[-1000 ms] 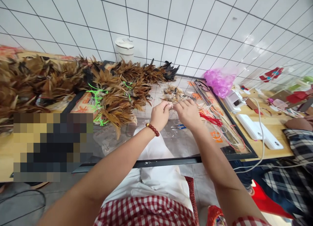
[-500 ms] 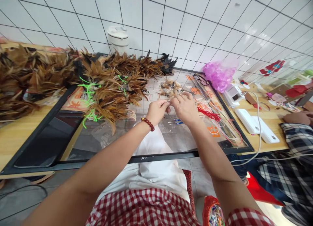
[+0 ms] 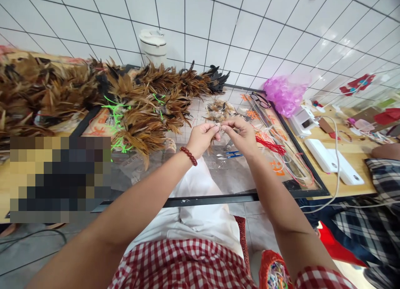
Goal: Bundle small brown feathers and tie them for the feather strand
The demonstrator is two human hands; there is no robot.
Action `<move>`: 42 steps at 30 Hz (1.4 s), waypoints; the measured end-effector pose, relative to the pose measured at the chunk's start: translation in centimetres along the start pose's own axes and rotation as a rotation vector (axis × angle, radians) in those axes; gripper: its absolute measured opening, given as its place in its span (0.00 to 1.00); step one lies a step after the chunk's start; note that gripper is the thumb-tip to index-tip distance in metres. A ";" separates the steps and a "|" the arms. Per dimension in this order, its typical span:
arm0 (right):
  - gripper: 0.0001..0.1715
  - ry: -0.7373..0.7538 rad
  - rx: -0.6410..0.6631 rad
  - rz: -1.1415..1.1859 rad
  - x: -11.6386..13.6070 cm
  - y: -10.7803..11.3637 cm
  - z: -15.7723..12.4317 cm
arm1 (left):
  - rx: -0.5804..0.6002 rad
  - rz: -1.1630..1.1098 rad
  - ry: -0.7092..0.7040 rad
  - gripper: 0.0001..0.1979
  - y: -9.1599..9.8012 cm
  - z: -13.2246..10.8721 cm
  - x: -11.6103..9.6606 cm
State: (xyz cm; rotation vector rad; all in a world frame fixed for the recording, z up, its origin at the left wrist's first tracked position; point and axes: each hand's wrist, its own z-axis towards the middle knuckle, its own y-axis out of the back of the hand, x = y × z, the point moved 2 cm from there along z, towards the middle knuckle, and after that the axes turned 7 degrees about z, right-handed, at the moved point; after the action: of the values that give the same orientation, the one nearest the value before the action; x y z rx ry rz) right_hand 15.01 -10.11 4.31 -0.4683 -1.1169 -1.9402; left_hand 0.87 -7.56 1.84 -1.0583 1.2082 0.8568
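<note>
With the two hands as the centre of the clock, a red-and-white checked garment (image 3: 181, 262) and white trousers (image 3: 190, 226) lie nearest, toward 6 o'clock, and an orange-red container (image 3: 265, 268) of coloured strands sits at 5. Beyond the trousers runs the black front edge of the counter (image 3: 187, 202). Blue-handled snips (image 3: 234, 154) rest close by at 5 o'clock, and red strands (image 3: 270, 145) just past 3. Above the counter, the left hand (image 3: 201, 139), with a beaded bracelet (image 3: 188, 156) at its wrist, has thumb and forefinger pinched on a small pale piece (image 3: 218, 128); the right hand's (image 3: 240, 134) thumb and forefinger close on the same piece from the other side. That piece is partly hidden between the fingers, too small to identify. Brown feather bundles (image 3: 142, 136) lie at 9 o'clock, near green strands (image 3: 116, 111). Just beyond the hands, at 12, is a loose feather pile (image 3: 221, 109). Farther off, dark-rimmed glasses (image 3: 261, 100) lie between 1 and 2, a pink plastic bag (image 3: 285, 97) at 2, and a white lidded cup (image 3: 153, 49) stands at 11 before the tiled wall (image 3: 200, 26).
</note>
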 end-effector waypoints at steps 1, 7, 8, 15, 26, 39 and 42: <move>0.12 0.012 0.013 -0.002 0.2 0.0 0.0 | 0.016 -0.005 0.007 0.10 -0.1 -0.1 0.0; 0.13 0.084 0.053 -0.118 0.7 0.1 0.1 | 0.125 -0.038 0.063 0.10 -0.3 -0.2 0.2; 0.13 0.081 0.042 -0.144 0.6 0.1 0.0 | 0.119 -0.053 0.070 0.10 -0.3 -0.2 0.2; 0.21 0.239 0.131 -0.152 0.2 -0.5 -0.3 | 0.075 -0.130 0.083 0.10 0.0 0.0 0.3; 0.15 -0.155 0.097 0.566 -0.8 -2.6 -0.3 | 0.138 -0.110 0.085 0.15 0.1 0.0 1.4; 0.11 -0.589 -0.021 -0.543 -7.8 6.0 1.2 | 0.053 -0.133 0.112 0.10 -0.1 0.3 1.9; 0.12 -0.540 0.054 -0.642 -8.7 4.7 1.1 | 0.060 -0.145 0.116 0.10 0.0 0.2 1.9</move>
State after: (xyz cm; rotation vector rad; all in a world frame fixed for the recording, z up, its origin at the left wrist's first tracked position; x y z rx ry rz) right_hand 23.84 -6.28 1.75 -0.6901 -1.8317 -2.3908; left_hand 1.32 -7.40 -0.01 -1.1447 1.2301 0.6514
